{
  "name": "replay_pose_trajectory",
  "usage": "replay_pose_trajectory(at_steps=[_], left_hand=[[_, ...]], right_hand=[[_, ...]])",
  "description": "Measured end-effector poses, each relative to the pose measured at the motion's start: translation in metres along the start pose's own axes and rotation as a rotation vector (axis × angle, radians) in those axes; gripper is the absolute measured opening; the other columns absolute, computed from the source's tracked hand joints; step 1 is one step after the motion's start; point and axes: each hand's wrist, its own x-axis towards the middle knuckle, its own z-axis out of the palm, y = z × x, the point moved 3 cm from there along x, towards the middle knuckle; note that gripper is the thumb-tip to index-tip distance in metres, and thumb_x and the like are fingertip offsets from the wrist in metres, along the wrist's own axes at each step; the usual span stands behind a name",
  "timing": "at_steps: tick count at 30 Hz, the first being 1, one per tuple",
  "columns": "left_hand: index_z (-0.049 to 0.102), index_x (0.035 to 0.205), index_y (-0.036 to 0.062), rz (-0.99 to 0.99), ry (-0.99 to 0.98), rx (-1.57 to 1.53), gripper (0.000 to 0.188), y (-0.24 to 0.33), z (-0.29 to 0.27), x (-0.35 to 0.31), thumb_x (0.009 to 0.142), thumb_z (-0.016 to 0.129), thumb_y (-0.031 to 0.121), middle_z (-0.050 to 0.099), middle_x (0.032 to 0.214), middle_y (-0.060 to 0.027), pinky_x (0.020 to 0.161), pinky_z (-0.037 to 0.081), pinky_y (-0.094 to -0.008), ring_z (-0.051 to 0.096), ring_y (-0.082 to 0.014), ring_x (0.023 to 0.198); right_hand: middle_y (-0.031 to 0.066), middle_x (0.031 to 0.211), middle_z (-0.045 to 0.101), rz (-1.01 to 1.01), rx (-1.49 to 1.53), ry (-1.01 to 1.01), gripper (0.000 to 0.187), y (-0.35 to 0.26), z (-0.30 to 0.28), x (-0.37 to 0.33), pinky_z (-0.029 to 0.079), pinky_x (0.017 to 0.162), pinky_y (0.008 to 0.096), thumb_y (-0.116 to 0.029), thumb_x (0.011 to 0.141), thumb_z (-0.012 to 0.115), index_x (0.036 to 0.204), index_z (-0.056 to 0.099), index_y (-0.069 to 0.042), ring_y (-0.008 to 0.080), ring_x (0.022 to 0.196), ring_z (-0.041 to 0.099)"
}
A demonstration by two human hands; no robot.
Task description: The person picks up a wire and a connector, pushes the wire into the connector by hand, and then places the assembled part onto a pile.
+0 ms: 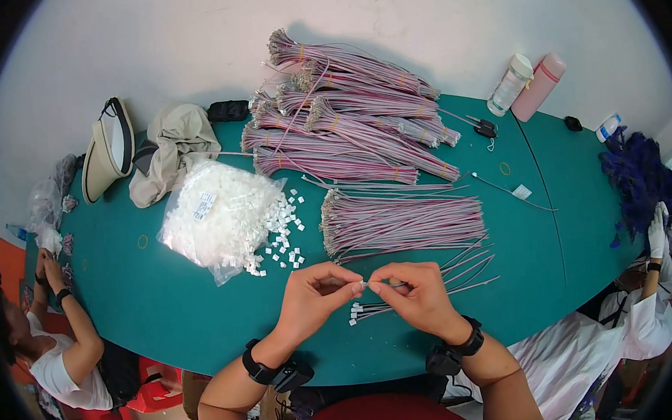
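Observation:
My left hand and my right hand meet over the green table, fingertips pinched together. Between them is a small white plastic connector; the left fingers pinch it, and the right fingers hold a thin pink-and-grey wire at its end. Just below the hands lies a short row of wires with white connectors fitted. Beyond the hands lies a flat bundle of loose wires. Both wrists wear black bands.
A clear bag of white connectors lies at left with loose ones spilled beside it. Banded wire bundles are stacked at the back. Two bottles, scissors, a cap and cloth. Other people sit at left and right.

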Motion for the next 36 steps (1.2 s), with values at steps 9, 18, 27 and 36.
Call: replay_pose_trajectory(at_steps=[9,18,27,36], left_hand=[[0.067,0.093,-0.0034,-0.010,0.000,0.038,0.010,0.0007,0.0009,0.0004,0.084,0.069,-0.002,0.069,0.090,-0.0098,0.077,0.056,-0.0262,0.068,-0.0152,0.083],[0.068,0.096,-0.0023,0.081,0.011,0.131,0.012,0.0027,0.0020,-0.0011,0.084,0.070,0.001,0.070,0.088,-0.0073,0.074,0.054,-0.0231,0.066,-0.0109,0.081],[0.069,0.094,-0.0031,-0.065,-0.010,-0.025,0.010,0.0033,0.0030,0.0004,0.084,0.069,-0.001,0.069,0.090,-0.0085,0.076,0.055,-0.0244,0.067,-0.0133,0.082],[0.069,0.095,-0.0034,0.067,0.009,0.189,0.012,0.0051,0.0017,-0.0001,0.084,0.069,0.000,0.070,0.089,-0.0081,0.076,0.056,-0.0251,0.067,-0.0132,0.082]], right_hand=[[0.0020,0.069,0.063,-0.032,-0.031,-0.013,0.006,0.0017,0.0004,-0.0009,0.027,0.043,0.0216,-0.004,0.082,0.069,0.087,0.068,-0.001,0.0031,0.049,0.038],[0.0003,0.065,0.058,0.031,0.015,-0.038,0.004,0.0053,0.0001,-0.0007,0.025,0.044,0.0223,-0.003,0.081,0.069,0.085,0.067,-0.001,0.0033,0.049,0.034],[-0.0008,0.063,0.057,0.043,0.006,-0.044,0.005,0.0061,-0.0014,-0.0009,0.025,0.044,0.0231,-0.003,0.080,0.069,0.084,0.067,-0.001,0.0035,0.050,0.033],[0.0045,0.054,0.051,-0.148,-0.145,0.035,0.004,0.0019,0.0016,-0.0015,0.031,0.042,0.0277,-0.007,0.081,0.068,0.085,0.067,-0.007,0.0122,0.044,0.044]])
